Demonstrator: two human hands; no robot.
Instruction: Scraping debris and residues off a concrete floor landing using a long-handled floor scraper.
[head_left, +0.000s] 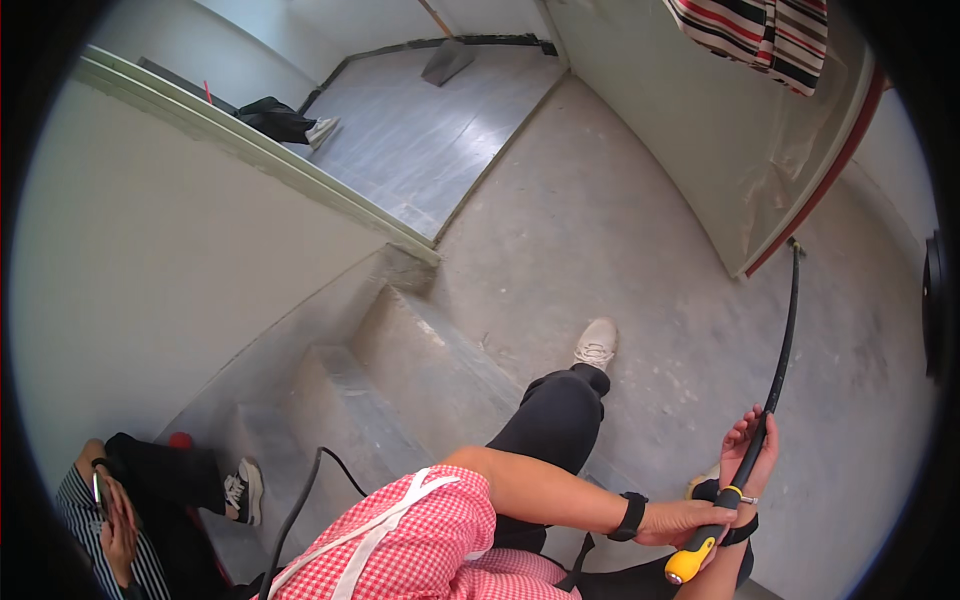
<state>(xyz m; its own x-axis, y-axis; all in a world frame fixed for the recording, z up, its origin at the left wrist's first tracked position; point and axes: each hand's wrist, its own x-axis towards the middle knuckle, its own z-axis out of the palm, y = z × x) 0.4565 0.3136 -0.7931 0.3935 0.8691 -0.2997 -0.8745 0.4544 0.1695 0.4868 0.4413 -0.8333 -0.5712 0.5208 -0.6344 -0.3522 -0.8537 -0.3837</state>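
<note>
Both my hands are on a long thin black pole (787, 330) with a black-and-yellow grip. My left hand (679, 521) is closed around the grip just above its yellow end (688, 562). Farther up the shaft, my right hand (750, 446) is turned palm up, with the pole lying between thumb and loosely curled fingers. From there the pole runs away from me to a small head (796, 246) at floor level, close to the lower corner of a pale green door (697, 142). That head is too small to identify.
Concrete steps (405, 337) descend on my left beside a wall (165, 240). A seated person (120, 517) there holds a phone. Another person's leg (277, 120) shows beyond the partition. A long-handled dustpan or shovel (450, 61) stands farther back. Striped cloth (772, 45) hangs against the door.
</note>
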